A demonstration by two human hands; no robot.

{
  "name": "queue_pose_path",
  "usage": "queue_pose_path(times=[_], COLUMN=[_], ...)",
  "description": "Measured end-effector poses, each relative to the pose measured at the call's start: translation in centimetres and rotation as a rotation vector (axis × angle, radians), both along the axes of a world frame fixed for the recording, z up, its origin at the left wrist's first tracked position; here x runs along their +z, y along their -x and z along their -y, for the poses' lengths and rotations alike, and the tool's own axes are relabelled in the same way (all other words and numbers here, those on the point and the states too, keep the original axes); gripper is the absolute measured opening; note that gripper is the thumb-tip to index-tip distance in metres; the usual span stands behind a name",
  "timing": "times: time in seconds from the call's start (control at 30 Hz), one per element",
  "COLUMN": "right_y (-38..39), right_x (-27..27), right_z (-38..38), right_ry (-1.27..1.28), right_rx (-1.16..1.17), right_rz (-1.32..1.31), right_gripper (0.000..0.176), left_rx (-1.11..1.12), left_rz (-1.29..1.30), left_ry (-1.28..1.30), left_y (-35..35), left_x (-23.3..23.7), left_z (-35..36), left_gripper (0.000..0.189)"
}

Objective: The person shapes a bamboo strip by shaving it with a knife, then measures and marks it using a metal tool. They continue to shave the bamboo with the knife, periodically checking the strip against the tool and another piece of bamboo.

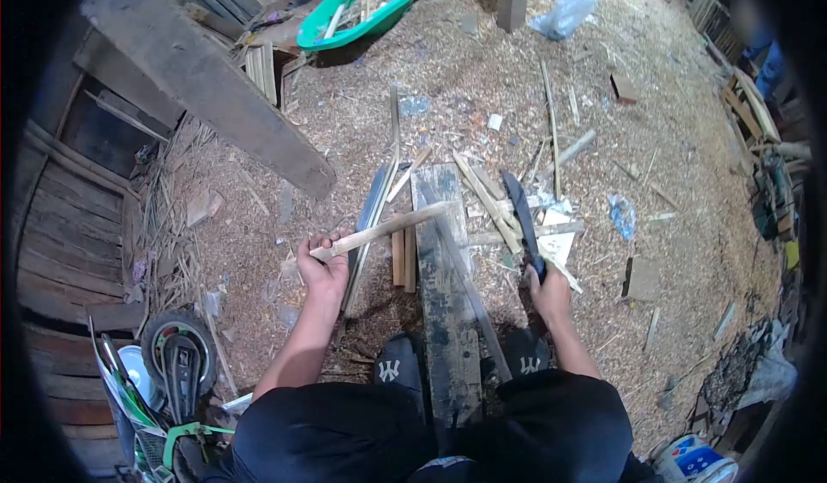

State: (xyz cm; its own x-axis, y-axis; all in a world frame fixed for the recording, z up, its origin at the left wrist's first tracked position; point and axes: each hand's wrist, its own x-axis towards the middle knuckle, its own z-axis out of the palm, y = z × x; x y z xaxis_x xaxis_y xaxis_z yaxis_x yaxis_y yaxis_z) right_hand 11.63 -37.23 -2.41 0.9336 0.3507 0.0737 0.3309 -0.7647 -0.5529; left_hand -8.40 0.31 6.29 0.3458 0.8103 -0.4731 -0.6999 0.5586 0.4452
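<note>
My left hand point(325, 263) is closed around the near end of a pale wooden stick point(392, 227). The stick slants up to the right, and its far end is over a worn wooden bench point(444, 319) between my legs. In my right hand point(549, 292) is the handle of a machete point(520, 211) with a dark blade, pointing up and away to the right of the bench. Blade and stick are apart. A long thin strip of wood point(465, 280) lies slantwise along the bench top.
Wood chips cover the ground, with loose sticks point(487, 199) right of the bench. A green tub point(366, 9) holding wood pieces stands at the back. A thick slanted post point(207, 87) rises at left, above a small wheel point(179, 358). A plastic bag point(564, 15) lies far off.
</note>
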Motion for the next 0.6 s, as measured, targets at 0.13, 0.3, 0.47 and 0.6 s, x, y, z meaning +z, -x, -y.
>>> queue_pose_path(times=[0.13,0.3,0.47,0.6], right_y=[-1.0,-4.4,-7.0,-7.3], right_x=[1.8,7.9,18.9,25.3], right_z=[1.5,0.3,-3.3,-5.6], right_ry=[0.049,0.018,-0.004,-0.015], right_rx=[0.149,0.493,0.762,0.879], right_rz=[-0.076,0.000,-0.098,-0.131], right_gripper=[0.030,0.027,0.035,0.050], left_rx=[-0.057,-0.032,-0.041,-0.076], left_rz=[0.094,0.095,0.119,0.159], left_ry=[0.012,0.043,0.036,0.013], left_y=[-0.3,-1.4,-2.2,-2.7], left_x=[1.5,4.2,7.2,10.0], left_z=[-0.6,-1.0,-1.2,-0.4], left_gripper=[0.032,0.033,0.034,0.034])
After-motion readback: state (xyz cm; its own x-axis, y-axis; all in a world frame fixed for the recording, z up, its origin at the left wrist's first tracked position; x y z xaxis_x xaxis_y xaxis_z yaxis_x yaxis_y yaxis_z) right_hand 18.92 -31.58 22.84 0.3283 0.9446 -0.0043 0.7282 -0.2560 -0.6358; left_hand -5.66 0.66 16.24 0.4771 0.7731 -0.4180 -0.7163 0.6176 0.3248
